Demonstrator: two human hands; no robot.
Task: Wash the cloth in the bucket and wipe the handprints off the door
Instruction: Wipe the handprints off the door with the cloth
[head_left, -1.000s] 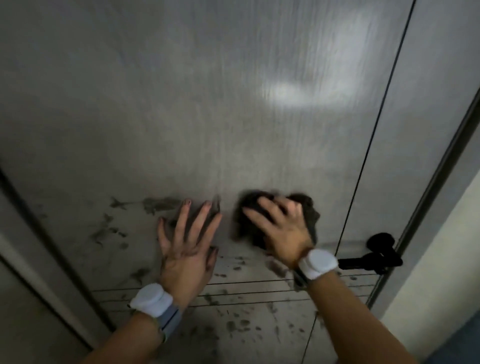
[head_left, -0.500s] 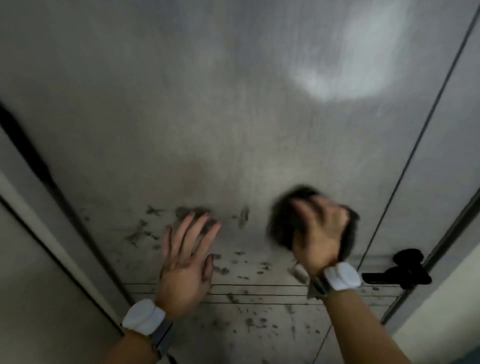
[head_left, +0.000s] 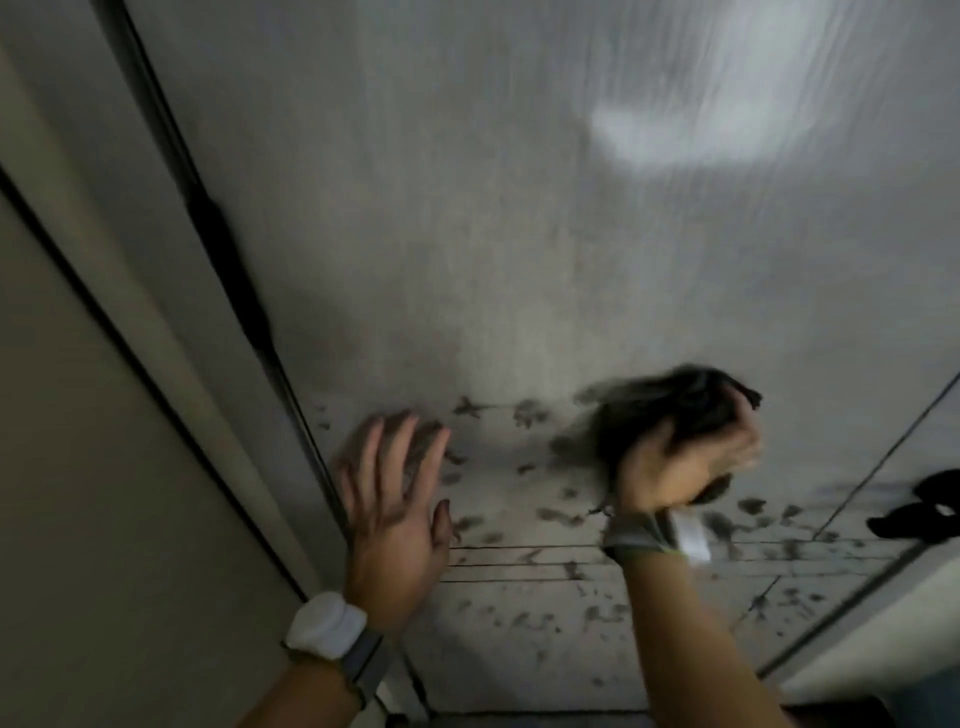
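A grey door (head_left: 519, 234) fills the view, its lower part covered with dark smudged handprints (head_left: 561, 514). My right hand (head_left: 680, 462) grips a dark, bunched cloth (head_left: 670, 405) and holds it against the door above the prints. My left hand (head_left: 395, 509) is flat with fingers spread, near the door's left edge; whether it touches the surface is unclear through the blur. The bucket is out of view.
A black door handle (head_left: 919, 509) sticks out at the right edge. The door frame and a beige wall (head_left: 78, 467) run down the left side. Thin horizontal grooves (head_left: 519, 564) cross the door below my hands.
The view has swung so the door sits further right. My right hand with the cloth moved right and turned, fingers now curled round the cloth. My left hand stayed flat by the left edge.
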